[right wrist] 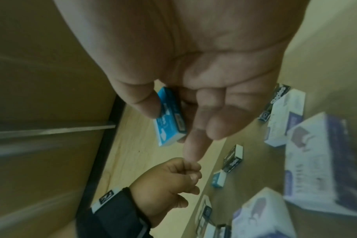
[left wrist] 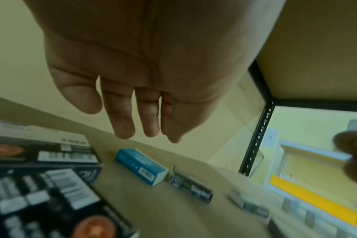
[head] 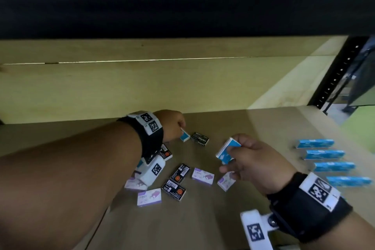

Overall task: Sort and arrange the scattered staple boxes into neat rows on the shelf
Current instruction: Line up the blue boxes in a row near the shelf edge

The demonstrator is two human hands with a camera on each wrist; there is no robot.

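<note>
Small staple boxes lie scattered on the brown shelf board [head: 223, 221]. My right hand [head: 239, 158] pinches a blue box [head: 227, 151] between thumb and fingers, lifted off the board; the right wrist view shows this box [right wrist: 169, 119] under the thumb. My left hand [head: 175, 124] hovers at the back, fingers relaxed [left wrist: 124, 122], just above another blue box [left wrist: 140, 165] that lies on the board and holding nothing. A black "Staples" box [head: 199, 138] lies right beside that blue box [head: 185, 135]. Several blue boxes [head: 324, 154] stand in a row at the right.
Black boxes with an orange dot [head: 179, 172] and white-purple boxes [head: 203, 175] lie loose in the middle, some under my left forearm. A plywood back wall [head: 121, 87] closes the shelf; a black perforated post [head: 336, 79] stands at the right; a dark upper shelf hangs overhead.
</note>
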